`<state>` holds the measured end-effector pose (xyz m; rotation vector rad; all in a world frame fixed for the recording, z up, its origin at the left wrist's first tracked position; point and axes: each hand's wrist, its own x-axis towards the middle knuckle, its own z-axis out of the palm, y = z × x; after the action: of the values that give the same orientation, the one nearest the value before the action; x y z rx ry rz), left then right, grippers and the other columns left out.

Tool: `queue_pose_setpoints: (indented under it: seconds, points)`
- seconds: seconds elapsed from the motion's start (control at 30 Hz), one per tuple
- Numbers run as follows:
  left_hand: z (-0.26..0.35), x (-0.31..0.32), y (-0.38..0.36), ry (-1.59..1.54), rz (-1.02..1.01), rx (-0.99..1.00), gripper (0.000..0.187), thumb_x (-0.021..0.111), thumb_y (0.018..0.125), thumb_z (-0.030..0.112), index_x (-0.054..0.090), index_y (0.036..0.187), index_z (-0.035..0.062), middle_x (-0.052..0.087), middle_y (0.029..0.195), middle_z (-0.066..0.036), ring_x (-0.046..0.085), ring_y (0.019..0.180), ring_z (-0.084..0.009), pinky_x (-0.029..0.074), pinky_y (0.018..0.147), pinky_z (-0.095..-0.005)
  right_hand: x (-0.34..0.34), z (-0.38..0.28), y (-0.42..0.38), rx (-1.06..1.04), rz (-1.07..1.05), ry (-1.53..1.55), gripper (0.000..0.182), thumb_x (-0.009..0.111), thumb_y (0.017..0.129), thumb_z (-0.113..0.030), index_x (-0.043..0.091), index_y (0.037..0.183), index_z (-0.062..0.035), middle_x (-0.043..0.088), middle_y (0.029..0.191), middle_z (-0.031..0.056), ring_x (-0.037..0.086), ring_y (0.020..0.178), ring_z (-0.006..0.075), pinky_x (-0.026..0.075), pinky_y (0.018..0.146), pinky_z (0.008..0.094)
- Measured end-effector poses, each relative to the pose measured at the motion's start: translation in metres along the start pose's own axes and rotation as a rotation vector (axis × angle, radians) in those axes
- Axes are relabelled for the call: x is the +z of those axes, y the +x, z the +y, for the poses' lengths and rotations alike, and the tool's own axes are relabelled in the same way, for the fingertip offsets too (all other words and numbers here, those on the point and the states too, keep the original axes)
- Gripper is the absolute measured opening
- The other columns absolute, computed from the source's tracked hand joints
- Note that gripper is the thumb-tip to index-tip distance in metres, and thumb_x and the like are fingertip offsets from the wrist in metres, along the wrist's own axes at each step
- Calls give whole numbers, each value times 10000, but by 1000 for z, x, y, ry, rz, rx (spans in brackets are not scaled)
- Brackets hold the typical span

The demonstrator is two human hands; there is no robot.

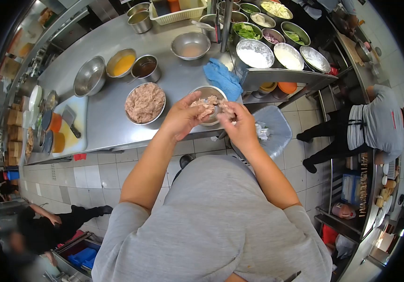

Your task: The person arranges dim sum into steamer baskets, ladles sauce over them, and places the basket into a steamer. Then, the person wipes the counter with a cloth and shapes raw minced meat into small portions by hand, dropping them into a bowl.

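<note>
My left hand (182, 116) holds a lump of pale pink minced meat (205, 109) in its curled fingers, above a metal bowl (201, 92). Close on its right, my right hand (240, 126) pinches a bit of the same meat, its fingertips slightly blurred. The hands partly hide the bowl under them. Left of that stands a bowl heaped with minced meat (144, 102), near the counter's front edge. A crumpled blue cloth (223, 79) lies just beyond my right hand.
Behind stand a pot of dark sauce (146, 68), a bowl of yellow liquid (121, 63) and bowls of white powder (255, 53). A cleaver (69, 117) rests on a white board (76, 136). A lined bin (272, 129) is below right. Co-workers (376, 117) stand either side.
</note>
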<state>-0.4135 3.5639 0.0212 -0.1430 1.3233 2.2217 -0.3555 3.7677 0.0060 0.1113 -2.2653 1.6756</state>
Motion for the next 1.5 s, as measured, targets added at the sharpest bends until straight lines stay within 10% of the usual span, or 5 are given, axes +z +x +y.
queue_pose_setpoints:
  seconds: [0.83,0.93,1.03,1.27,1.5]
  points:
    - [-30,7,-3,348,-70,-168,310,656,998,49,629,1283,-69,710,1231,-146,719,1037,-186,598,910,-290,11,47,0,-81,-60,-362,234,731,841,-98,698,1057,-14,701,988,240,685,920,447,563,807,480]
    - [-29,4,-10,253,5,-83,234,658,1005,85,647,1198,-46,710,1147,-117,699,986,-170,587,874,-282,-6,80,5,22,62,-400,177,693,872,-74,686,1039,-15,714,911,179,700,823,359,563,736,441]
    - [-7,12,-15,23,104,-75,236,679,1030,175,645,1147,-28,681,1063,-88,663,934,-167,573,842,-286,-9,82,5,581,100,493,131,614,935,-71,645,1063,-74,634,862,7,580,706,111,486,631,294]
    - [-5,-13,7,-49,287,23,302,677,1060,265,644,1151,-21,655,1078,-111,635,949,-159,561,836,-285,-12,47,10,860,103,1024,112,697,984,-173,589,974,-147,592,850,0,549,694,111,478,635,272]
    - [-28,8,7,-33,119,94,334,625,1077,145,560,1375,7,659,1246,-127,651,1090,-188,556,893,-303,11,41,6,493,-156,695,164,756,953,-102,615,1036,-122,614,914,9,592,741,114,507,653,306]
